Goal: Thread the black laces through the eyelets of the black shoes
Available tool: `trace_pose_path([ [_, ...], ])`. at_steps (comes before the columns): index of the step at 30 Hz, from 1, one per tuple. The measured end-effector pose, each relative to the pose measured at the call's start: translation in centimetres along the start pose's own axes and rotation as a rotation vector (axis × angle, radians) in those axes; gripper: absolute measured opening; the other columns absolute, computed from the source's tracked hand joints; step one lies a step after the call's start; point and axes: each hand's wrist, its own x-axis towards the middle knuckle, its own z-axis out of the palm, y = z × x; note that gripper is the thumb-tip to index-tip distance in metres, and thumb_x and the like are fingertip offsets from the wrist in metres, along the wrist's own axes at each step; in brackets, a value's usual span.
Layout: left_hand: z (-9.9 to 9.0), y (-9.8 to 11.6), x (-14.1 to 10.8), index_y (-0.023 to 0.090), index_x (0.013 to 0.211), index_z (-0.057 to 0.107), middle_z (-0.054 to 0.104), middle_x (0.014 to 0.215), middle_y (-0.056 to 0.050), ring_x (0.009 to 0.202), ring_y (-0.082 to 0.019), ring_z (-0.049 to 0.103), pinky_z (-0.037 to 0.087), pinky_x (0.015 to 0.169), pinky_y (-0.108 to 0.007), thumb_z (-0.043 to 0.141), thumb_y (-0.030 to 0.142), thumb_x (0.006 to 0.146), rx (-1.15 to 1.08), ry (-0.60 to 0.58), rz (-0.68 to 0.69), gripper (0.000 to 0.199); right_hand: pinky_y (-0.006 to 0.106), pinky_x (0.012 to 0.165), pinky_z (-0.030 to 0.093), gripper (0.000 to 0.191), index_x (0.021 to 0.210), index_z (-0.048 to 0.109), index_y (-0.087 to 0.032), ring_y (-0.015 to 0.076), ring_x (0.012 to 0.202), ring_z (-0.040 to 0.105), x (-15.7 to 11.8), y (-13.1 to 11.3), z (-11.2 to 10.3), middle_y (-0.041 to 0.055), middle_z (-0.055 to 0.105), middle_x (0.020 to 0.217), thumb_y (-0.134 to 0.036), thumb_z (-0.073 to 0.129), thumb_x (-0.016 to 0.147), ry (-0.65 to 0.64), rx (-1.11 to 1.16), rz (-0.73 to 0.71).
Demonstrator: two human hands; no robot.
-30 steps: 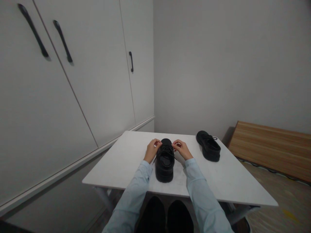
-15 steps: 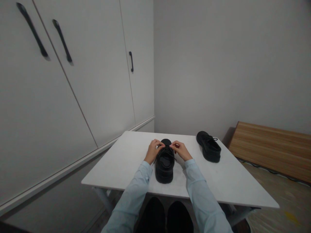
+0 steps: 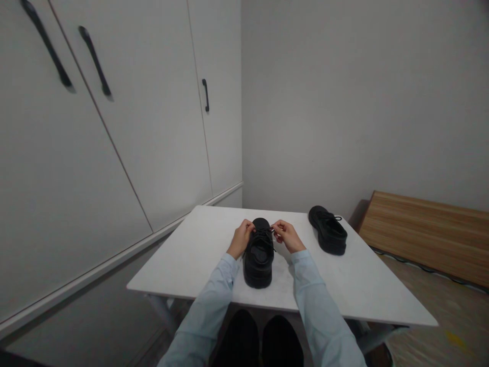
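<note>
A black lace-up shoe (image 3: 259,272) stands upright on the white table in front of me, its toe pointing away. My left hand (image 3: 241,237) is at the left of its lacing, thumb and fingers pinched on a shoelace. On the other side my right hand (image 3: 286,235) pinches the lace too, level with the left. Between them the dark shoelaces (image 3: 263,234) cross the front of the shoe, and a loose end hangs down its right side. The exact grip of the fingertips is small and partly hidden.
A second black shoe (image 3: 328,232) with a tied lace rests near the table's far right corner. The white table (image 3: 183,260) borders white cabinets (image 3: 153,127) on the left. A wood-grain board (image 3: 424,234) leans or lies beyond its right edge.
My hands have moved apart, the left slightly to the left and the right slightly to the right, away from the middle of the lacing. Both shoes stay where they were.
</note>
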Motion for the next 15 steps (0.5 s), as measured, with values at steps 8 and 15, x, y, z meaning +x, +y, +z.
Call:
trace_pose_path([
  [8,-0.1,0.3,0.3,0.015,0.083,0.055,0.06,0.078,-0.002,0.076,-0.013,0.057,0.044,0.074,-0.026,0.053,0.032,0.081,-0.198,-0.039,-0.051,0.017,0.017,0.036,0.025,0.035,0.069,0.051,-0.019,0.0063,0.045,0.042,-0.3,-0.2,0.1,-0.0015,0.058,0.065,-0.046,0.072,0.063,0.029,0.09,0.045],
  [15,-0.6,1.1,0.0,0.014,0.088,0.066,0.069,0.087,-0.007,0.081,-0.017,0.061,0.047,0.077,-0.03,0.062,0.033,0.076,-0.133,-0.061,-0.066,0.023,0.018,0.035,0.028,0.035,0.082,0.059,-0.018,0.0065,0.041,0.039,-0.3,-0.4,0.4,-0.0053,0.051,0.054,-0.045,0.071,0.063,0.041,-0.074,0.004],
])
